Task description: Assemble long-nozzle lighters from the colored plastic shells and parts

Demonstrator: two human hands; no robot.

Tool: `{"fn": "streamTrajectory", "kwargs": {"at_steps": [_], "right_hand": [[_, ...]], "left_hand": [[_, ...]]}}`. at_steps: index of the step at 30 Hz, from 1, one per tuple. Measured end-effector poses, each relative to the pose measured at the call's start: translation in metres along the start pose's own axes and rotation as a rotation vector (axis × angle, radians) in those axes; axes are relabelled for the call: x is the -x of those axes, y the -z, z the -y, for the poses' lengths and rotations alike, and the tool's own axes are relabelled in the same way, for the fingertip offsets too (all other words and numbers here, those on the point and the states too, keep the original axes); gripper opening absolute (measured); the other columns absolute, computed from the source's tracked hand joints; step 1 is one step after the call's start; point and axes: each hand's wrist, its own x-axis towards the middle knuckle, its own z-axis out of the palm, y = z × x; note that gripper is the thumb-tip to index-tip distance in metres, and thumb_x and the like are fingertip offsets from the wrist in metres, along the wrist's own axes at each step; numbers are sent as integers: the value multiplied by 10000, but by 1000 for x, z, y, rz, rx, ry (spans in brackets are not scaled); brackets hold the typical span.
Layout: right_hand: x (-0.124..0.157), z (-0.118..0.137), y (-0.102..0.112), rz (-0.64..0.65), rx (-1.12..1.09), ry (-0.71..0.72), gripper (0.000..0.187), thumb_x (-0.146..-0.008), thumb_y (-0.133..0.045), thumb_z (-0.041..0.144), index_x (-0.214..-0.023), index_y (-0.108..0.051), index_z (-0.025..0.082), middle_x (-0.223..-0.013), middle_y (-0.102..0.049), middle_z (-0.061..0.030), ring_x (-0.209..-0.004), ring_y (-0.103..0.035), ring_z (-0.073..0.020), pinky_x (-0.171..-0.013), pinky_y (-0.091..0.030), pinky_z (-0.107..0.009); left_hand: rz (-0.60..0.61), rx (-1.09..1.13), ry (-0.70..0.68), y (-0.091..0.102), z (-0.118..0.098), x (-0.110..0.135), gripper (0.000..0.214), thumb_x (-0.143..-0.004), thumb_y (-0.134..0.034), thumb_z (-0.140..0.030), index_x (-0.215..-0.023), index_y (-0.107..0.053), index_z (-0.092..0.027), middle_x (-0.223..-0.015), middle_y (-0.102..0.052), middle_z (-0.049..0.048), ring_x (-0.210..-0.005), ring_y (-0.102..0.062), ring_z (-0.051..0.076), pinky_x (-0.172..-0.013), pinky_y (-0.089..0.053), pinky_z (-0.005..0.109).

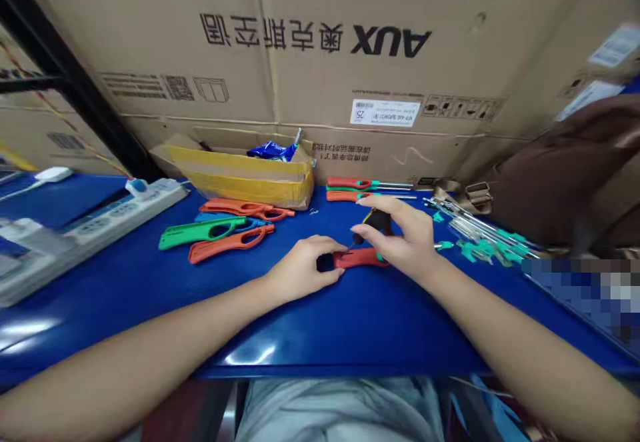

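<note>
On the blue table lies a red long-nosed lighter (361,258), its body crosswise in front of me. My left hand (305,265) pinches the left end of it between thumb and fingers. My right hand (407,232) is closed around a short black-and-yellow screwdriver (376,223), tilted, with its tip down at the lighter's left end. Whether the tip sits in a screw is too small to tell. Beyond my right hand, a green-and-silver nozzle end (443,245) shows in line with the lighter.
Lighter shells in orange, blue and green (203,232) lie at left, before a yellow-taped carton (240,174). Finished-looking lighters (350,183) lie behind my hands. Metal rods with teal parts (483,229) lie right. A power strip (120,219) is far left; a brown bag (560,175) stands right.
</note>
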Motion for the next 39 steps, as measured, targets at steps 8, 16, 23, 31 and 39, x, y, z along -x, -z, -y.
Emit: {"fn": "streamTrajectory", "kwargs": {"at_steps": [8,16,23,31,39], "right_hand": [[2,3,-2,158,-289,-203,444,-1041,-446,238,-1483,-474,266,-1135,-724,-67,-813,-714,-158,-768,-611,-324],[1,5,2,-16,-66,-60,399,-963,-616,216,-1358,-618,264,-1084,-773,-54,-686,-689,-147,-681,-596,-308],[1,3,-2,-62,-101,-97,372,-922,-679,221,-1287,-660,289,-1028,-756,-39,-657,-648,-145,-595,-575,-298],[1,6,-2,52,-90,-245,416,-1026,-454,209,-1432,-529,258,-1192,-719,-79,-848,-704,-183,-828,-593,-376],[-3,1,-3,-28,-11,-274,235,-910,-712,371,-1103,-681,240,-971,-736,-32,-572,-575,-119,-575,-531,-291]], "left_hand": [[-2,14,14,-2,4,-3,309,-812,-747,-164,-1120,-733,-151,-1149,-763,85,-1077,-696,236,-997,-531,372],[-13,15,-5,-2,4,-3,306,-814,-747,-171,-1119,-732,-151,-1134,-767,90,-1062,-704,236,-987,-538,371],[-4,14,-3,-2,3,-3,296,-816,-742,-168,-1111,-731,-146,-1136,-765,97,-1067,-701,239,-986,-539,381],[-6,19,-1,-2,3,-4,291,-819,-740,-166,-1110,-730,-155,-1140,-762,85,-1068,-698,231,-991,-536,374],[1,20,3,-1,3,-3,301,-821,-743,-170,-1121,-725,-161,-1153,-759,86,-1084,-693,233,-995,-534,376]]}}
